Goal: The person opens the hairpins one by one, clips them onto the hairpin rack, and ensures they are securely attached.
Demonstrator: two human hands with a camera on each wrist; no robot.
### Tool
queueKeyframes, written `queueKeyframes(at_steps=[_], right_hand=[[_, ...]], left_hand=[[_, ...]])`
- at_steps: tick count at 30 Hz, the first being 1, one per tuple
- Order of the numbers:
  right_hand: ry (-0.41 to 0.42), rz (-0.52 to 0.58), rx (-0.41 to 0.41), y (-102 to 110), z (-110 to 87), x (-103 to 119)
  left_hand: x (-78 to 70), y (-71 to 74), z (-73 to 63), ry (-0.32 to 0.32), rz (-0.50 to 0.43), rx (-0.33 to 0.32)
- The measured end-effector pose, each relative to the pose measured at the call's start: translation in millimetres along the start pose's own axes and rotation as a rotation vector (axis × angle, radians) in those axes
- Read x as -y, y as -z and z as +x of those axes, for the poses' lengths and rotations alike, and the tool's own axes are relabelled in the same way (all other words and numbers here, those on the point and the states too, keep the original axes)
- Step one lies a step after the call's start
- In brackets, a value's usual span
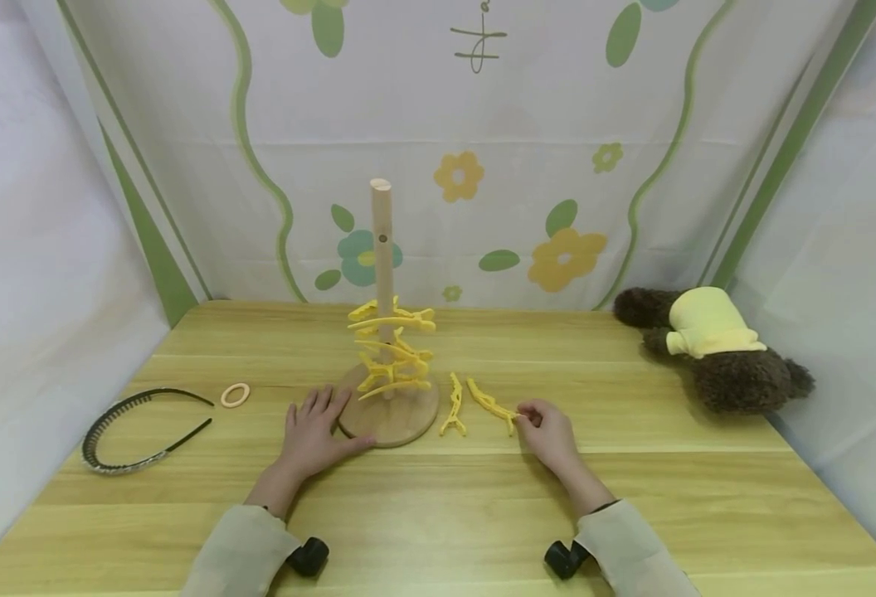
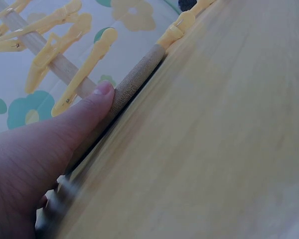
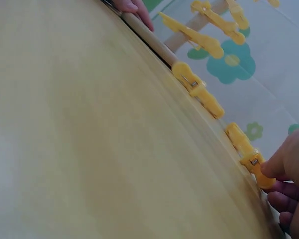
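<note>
Yellow clips (image 1: 393,352) hang clamped along the post (image 1: 382,249) at frame centre, and two more lie on the table (image 1: 438,497) just right of the base (image 1: 401,419). Left hand (image 1: 317,431) lies flat with fingers spread, thumb against the base rim, apparently steadying it. Right hand (image 1: 550,429) pinches the near end of the right clip (image 1: 492,404); the other loose clip (image 1: 454,405) lies untouched between it and the base.

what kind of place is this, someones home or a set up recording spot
Probably a staged tabletop booth, not a lived-in room: a wooden table closed in by floral cloth backdrop, with props laid out, such as a plush toy and a headband.
</note>
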State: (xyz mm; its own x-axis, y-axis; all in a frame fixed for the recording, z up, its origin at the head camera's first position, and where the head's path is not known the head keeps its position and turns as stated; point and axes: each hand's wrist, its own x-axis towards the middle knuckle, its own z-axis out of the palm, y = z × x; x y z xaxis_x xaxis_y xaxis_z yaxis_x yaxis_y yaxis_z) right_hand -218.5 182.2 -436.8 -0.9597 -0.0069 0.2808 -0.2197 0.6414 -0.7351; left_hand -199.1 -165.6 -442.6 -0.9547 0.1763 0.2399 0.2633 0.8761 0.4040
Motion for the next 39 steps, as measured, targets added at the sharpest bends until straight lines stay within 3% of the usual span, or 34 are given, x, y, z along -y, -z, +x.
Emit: queueKeyframes(at_steps=[5, 9, 13, 17, 23, 26, 29, 34, 39], right_hand=[[-0.016, 0.030, 0.065, 7, 2.4, -5], [0.028, -0.061, 0.132, 9, 2.4, -6], [0.058, -0.164, 0.128, 10, 1.4, -6], [0.069, -0.198, 0.104, 12, 1.7, -8], [0.046, -0.087, 0.100, 21, 5.6, -14], [0.011, 0.003, 0.118, 31, 8.5, -15], [-0.001, 0.020, 0.150, 45, 12.8, -12], [0.116, -0.028, 0.158, 69, 31.0, 0], [0.259, -0.033, 0.092, 91, 60.5, 26]], left_hand=[[0.2, -0.1, 0.6, -0.004, 0.000, 0.000], [0.3, 0.0, 1.5, -0.013, 0.004, -0.004], [-0.3, 0.2, 2.4, -0.017, 0.001, -0.008], [-0.3, -0.1, 3.0, -0.016, 0.006, -0.005], [-0.1, -1.3, 3.8, -0.019, -0.001, -0.006], [-0.3, -2.3, 4.0, -0.020, -0.006, -0.002], [0.0, -2.4, 3.7, -0.021, -0.003, 0.000], [0.3, -0.4, 2.8, -0.022, 0.000, -0.002], [0.2, 0.6, 2.6, -0.018, -0.006, -0.004]])
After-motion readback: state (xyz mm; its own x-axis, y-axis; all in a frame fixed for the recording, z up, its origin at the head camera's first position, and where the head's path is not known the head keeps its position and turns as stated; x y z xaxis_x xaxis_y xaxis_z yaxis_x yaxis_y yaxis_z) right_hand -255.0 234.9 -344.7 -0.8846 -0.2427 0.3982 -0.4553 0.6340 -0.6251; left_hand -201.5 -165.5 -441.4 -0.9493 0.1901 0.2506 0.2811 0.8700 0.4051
